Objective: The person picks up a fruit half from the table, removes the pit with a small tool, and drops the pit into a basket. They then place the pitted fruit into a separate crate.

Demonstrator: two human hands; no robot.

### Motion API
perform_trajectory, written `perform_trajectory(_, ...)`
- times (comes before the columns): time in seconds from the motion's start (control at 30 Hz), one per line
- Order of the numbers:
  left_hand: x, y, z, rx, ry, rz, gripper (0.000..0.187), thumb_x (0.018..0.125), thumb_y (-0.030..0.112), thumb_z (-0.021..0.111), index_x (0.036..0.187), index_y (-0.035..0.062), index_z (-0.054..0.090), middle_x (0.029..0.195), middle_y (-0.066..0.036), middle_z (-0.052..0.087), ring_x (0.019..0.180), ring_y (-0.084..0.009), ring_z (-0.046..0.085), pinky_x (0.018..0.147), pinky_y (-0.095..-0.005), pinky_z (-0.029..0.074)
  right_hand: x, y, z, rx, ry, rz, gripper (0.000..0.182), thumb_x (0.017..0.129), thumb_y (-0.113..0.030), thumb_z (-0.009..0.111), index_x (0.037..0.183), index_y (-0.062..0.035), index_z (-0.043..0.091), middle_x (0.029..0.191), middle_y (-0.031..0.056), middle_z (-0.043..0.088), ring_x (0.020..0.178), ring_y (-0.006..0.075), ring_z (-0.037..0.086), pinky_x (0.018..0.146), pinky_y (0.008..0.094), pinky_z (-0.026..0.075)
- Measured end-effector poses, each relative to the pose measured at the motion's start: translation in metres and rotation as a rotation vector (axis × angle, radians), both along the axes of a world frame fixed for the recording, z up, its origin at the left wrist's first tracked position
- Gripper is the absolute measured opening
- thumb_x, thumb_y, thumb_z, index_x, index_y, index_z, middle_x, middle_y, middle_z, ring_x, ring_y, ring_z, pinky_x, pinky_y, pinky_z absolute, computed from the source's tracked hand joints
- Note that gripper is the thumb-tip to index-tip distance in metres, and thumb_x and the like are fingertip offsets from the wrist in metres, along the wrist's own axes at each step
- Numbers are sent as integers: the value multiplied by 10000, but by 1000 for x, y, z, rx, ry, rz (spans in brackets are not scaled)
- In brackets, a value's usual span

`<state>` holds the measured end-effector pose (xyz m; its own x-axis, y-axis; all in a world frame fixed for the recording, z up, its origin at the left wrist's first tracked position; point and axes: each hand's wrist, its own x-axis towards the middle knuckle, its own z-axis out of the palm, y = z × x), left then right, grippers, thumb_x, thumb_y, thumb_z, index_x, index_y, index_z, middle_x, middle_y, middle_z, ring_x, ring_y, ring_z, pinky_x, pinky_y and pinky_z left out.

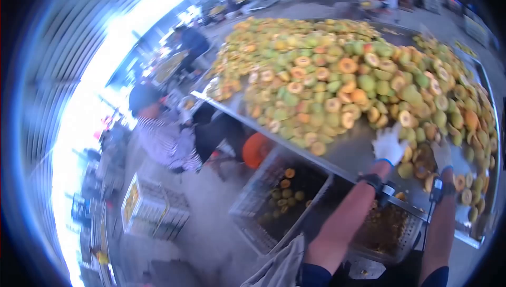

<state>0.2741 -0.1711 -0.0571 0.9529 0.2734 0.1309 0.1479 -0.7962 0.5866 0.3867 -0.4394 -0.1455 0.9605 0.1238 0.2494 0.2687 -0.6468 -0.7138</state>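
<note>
- While the head camera is looking down, I am reaching both gloved hands onto the metal table (348, 152) at the near edge of the fruit pile (337, 76).
- I am holding my left hand (389, 144) with fingers spread above the bare metal, just beside the halved fruit; it is gripping nothing that I can make out.
- I am resting my right hand (441, 154) among the fruit halves near the table edge, but I cannot tell whether it is closing on one, since the glove is blurring into the fruit.
- I am wearing a dark strap on each wrist.
- A crate (274, 202) with a few fruits is sitting below the table edge, left of my arms.
- A bin (387, 229) of pulp is sitting under my forearms.
- A person in a striped top (163, 139) is crouching at the far left side of the table.
</note>
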Motion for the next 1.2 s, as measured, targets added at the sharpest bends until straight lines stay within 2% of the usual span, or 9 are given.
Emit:
perform_trajectory(0.1,-36,-10,8,-11,-51,30,681,847,422,747,1465,261,511,1317,-79,628,1326,-369,478,937,-653,458,-23,13,12,87,103,0,604,948,-200,571,1533,-97,468,1228,281,684,1117,402,686,932,441,514)
perform_trajectory(0.23,-69,-21,4,91,-43,27,703,881,347,704,1534,266,457,1348,-102,607,1361,-396,460,996,-676,411,-19,2,-39,-14,12,-32,532,941,-154,564,1455,-19,531,1047,210,704,920,323,679,828,415,526)
perform_trajectory(0.43,-128,-24,20,-62,-347,227,677,892,319,694,1505,132,476,1361,-169,575,1349,-424,473,1049,-586,418,-57,-5,-28,100,-160,-109,513,990,-193,612,1463,-14,530,1149,155,704,953,257,667,850,383,531)
perform_trajectory(0.63,-197,-15,57,-293,-515,280,329,954,233,676,1225,47,697,1018,-179,733,969,-410,688,892,-474,536,-126,-30,47,642,19,-283,493,1044,-288,612,1416,31,554,1197,118,680,1037,180,648,871,308,511)
perform_trajectory(0.77,-267,-7,100,-875,-502,200,209,997,149,683,1090,-32,732,867,-110,743,711,-170,685,674,-316,551,-231,-30,117,1008,126,-440,478,1052,-285,604,1403,38,565,1210,112,670,993,179,646,825,295,516)
perform_trajectory(0.83,-299,4,115,-910,-387,209,184,1003,110,674,1108,-25,742,947,-44,742,868,-61,629,786,-268,537,-292,-26,150,1141,180,-474,458,1043,-276,622,1392,18,583,1013,73,688,800,147,638,666,271,498)
perform_trajectory(0.97,-353,23,101,-892,-261,278,179,992,69,667,1103,-56,732,964,-49,745,897,-82,657,801,-253,536,-390,-32,176,800,108,-490,423,1055,-256,580,1360,36,554,845,49,675,565,149,581,811,336,563)
perform_trajectory(1.07,-398,27,92,-704,-154,165,168,989,45,652,1085,-66,733,956,-80,755,902,-104,680,818,-266,548,-440,-39,179,731,130,-492,395,1061,-263,559,1357,-1,553,764,69,660,444,109,489,476,262,450)
perform_trajectory(1.2,-414,41,136,-631,-13,-237,146,950,76,685,1046,-15,746,923,-150,748,858,-246,723,774,-327,569,-459,-43,164,788,207,-534,413,1067,-272,545,1394,-21,521,761,86,662,428,78,463,401,240,390)
